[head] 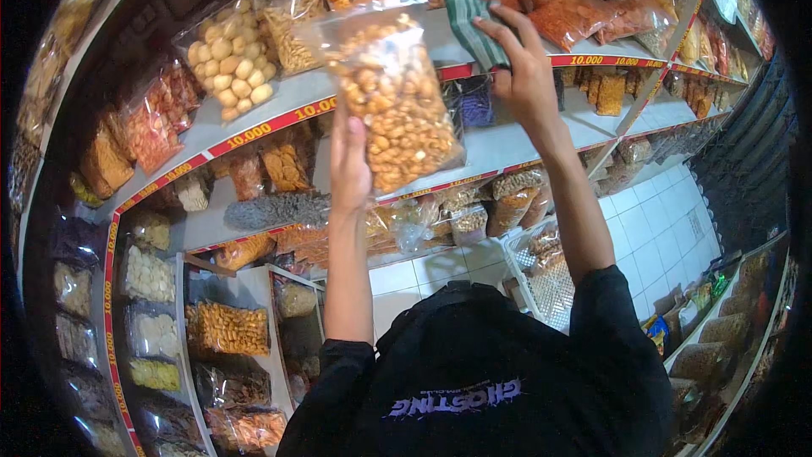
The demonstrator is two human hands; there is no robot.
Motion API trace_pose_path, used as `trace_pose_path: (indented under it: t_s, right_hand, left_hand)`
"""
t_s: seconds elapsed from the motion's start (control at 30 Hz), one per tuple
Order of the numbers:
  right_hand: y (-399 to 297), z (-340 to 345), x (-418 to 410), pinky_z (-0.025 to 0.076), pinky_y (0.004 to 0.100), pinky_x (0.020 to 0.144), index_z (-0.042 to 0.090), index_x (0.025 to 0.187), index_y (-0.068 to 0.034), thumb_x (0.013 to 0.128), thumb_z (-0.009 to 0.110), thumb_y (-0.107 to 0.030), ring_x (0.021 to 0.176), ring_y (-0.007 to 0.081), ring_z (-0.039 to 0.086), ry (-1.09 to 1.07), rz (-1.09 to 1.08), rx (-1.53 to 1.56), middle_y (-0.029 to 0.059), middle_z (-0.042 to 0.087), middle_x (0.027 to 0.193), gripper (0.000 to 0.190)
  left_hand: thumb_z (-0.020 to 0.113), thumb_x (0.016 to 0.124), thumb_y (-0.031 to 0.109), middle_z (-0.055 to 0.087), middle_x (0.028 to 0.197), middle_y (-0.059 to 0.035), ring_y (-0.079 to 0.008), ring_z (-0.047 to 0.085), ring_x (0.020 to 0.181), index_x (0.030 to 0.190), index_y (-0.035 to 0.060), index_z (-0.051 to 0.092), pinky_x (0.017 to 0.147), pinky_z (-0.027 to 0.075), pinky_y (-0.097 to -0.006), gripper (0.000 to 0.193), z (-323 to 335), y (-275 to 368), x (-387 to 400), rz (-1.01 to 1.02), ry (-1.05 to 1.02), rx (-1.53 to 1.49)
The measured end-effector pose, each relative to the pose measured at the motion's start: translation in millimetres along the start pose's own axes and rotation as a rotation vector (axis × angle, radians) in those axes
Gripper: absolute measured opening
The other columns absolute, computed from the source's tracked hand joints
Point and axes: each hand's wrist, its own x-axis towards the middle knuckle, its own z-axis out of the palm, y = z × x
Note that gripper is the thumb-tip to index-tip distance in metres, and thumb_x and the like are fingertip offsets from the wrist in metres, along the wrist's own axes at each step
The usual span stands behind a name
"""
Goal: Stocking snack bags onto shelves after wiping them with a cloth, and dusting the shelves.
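My left hand (350, 165) holds up a clear plastic bag of brown coated nuts (396, 101) by its left side, upright in front of the shelves. My right hand (517, 60) grips a folded green and white striped cloth (472, 28) between thumb and fingers, just right of the bag's top, at the front edge of the upper shelf. On that shelf, left of the raised bag, stand a bag of round pale snacks (231, 57) and a bag of small tan snacks (292, 32). Bags of orange-red chips (571, 16) lie to the right of the cloth.
Lower shelves (501, 133) carry more snack bags. A grey fluffy duster (276, 211) lies on the middle shelf at the left. A white plastic crate (545, 285) with bags stands on the tiled floor (653, 216). Racks of bagged goods (698, 358) line the lower right, more shelving the left.
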Motion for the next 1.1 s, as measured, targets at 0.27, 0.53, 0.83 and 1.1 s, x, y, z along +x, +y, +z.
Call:
trace_pose_path:
  t_s: [0.27,0.53,0.83,1.1]
  right_hand:
    - [72.3,-4.6,14.2,0.027,0.0543,0.104,0.045,0.134,-0.011,0.088,0.046,-0.05,0.127,0.035,0.039,-0.712,-0.011,-0.259,0.0127,0.047,0.135,0.059]
    - [86.8,-13.9,60.1,0.034,0.0347,0.102,0.041,0.135,-0.002,0.092,0.049,-0.045,0.119,0.022,0.047,-0.459,0.428,0.857,0.015,0.052,0.129,0.061]
    - [168.2,41.6,94.7,0.042,0.0301,0.091,0.045,0.124,0.005,0.08,0.072,-0.031,0.105,0.0198,0.054,-0.209,0.589,0.749,0.0171,0.057,0.117,0.063]
    - [215.9,102.1,116.2,0.048,0.0286,0.078,0.037,0.13,-0.001,0.078,0.075,-0.029,0.097,0.0182,0.058,-0.269,0.468,0.506,0.0155,0.059,0.109,0.07]
  left_hand:
    - [0.038,0.1,0.031,0.049,0.13,-0.0131,-0.0206,0.053,0.114,0.136,-0.0015,0.033,0.096,0.044,-0.0317,0.049,43.7,-0.6,50.7,-0.062,0.059,-0.113]
    - [0.043,0.097,0.038,0.049,0.13,-0.0125,-0.0177,0.05,0.117,0.133,-0.0006,0.038,0.1,0.04,-0.0327,0.054,107.0,-16.1,132.7,0.004,0.023,-0.151]
    - [0.059,0.088,0.027,0.054,0.121,-0.02,-0.0222,0.051,0.112,0.139,-0.0067,0.023,0.097,0.037,-0.0313,0.071,139.2,-49.8,201.1,-0.101,-0.055,0.34]
    - [0.057,0.078,0.002,0.055,0.109,-0.0176,-0.0228,0.056,0.097,0.119,-0.0043,0.035,0.081,0.047,-0.0315,0.047,146.9,-115.2,260.8,-0.248,0.245,-0.068]
